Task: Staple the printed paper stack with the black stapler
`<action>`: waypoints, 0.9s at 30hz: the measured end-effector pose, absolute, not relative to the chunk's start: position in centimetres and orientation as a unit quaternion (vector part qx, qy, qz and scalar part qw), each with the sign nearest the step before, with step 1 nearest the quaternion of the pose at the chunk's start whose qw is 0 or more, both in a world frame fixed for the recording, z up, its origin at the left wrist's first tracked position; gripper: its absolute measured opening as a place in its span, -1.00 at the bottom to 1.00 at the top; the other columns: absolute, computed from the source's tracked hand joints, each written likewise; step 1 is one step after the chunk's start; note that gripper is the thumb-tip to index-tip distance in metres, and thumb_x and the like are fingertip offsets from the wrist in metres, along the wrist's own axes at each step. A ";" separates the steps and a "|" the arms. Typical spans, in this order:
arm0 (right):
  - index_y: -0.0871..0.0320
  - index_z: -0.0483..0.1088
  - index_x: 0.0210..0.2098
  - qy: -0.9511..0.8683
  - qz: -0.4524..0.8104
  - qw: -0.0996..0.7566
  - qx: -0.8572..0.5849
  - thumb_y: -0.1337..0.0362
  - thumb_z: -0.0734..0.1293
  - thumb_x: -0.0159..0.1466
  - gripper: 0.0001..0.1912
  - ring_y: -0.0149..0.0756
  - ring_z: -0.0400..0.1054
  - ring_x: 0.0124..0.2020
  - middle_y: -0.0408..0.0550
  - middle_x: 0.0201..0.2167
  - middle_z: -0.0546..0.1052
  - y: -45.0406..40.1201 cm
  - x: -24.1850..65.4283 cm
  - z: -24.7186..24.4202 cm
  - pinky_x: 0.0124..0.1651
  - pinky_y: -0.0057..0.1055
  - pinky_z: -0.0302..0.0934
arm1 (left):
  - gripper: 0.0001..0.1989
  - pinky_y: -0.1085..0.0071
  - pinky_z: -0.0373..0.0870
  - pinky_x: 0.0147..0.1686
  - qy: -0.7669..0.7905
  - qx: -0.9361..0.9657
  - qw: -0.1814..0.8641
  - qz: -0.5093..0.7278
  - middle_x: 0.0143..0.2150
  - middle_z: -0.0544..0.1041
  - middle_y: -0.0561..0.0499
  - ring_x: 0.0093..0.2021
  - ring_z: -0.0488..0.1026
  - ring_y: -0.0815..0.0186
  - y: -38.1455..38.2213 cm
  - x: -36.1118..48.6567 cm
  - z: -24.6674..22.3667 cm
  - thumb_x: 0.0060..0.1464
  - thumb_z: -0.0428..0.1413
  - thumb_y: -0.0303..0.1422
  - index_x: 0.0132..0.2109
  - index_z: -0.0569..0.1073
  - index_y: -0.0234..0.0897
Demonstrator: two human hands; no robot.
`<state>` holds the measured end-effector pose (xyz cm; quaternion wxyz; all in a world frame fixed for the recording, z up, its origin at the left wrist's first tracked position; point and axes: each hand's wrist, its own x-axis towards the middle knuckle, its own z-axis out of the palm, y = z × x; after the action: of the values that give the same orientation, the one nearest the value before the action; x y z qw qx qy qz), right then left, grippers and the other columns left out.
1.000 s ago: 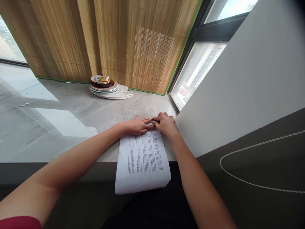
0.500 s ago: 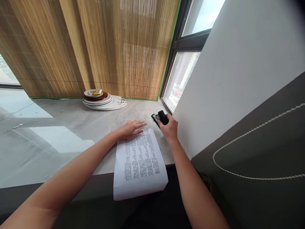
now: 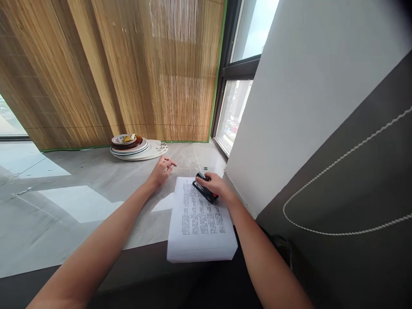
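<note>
A black stapler [image 3: 205,191] with a bit of red on it is gripped in my right hand [image 3: 216,185], over the upper part of the printed paper [image 3: 206,240]. Whether the stapler touches the sheet I cannot tell. The paper lies on the grey stone ledge, its near end bending down past the front edge. To the left of the paper's top, my left hand [image 3: 162,171] is open and empty, fingers loosely bent and apart. Beyond the stapler, small dark pieces [image 3: 205,168] rest on the ledge, too small to name.
A stack of plates [image 3: 128,148] stands at the back of the ledge [image 3: 128,240], below a bamboo blind [image 3: 138,77]. On the right are a window [image 3: 230,111] and a white wall [image 3: 270,107]. A white beaded cord [image 3: 309,189] hangs there. Small metal bits [image 3: 22,192] lie far left.
My left hand has lifted off the paper and moved left. My right hand has brought the stapler from beside the paper to over it. The view has shifted slightly.
</note>
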<state>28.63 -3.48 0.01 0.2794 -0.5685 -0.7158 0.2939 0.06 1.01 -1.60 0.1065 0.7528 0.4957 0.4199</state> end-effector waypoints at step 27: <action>0.12 0.12 0.44 -0.891 0.128 0.146 -0.410 0.11 0.11 0.55 -0.47 -0.01 -0.14 0.57 0.17 0.56 0.00 0.6 10.8 -3.2 0.53 0.17 -0.20 | -0.88 0.49 0.28 -0.47 0.181 0.259 0.449 0.835 -0.52 0.25 0.20 -0.56 0.25 0.48 0.7 -9.1 2.3 0.12 0.16 -0.51 -0.25 0.37 -0.21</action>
<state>10.76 0.62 -3.23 0.1459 -0.4102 -0.8910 0.1284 -9.13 0.68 2.29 0.4495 0.2594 0.1811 0.8354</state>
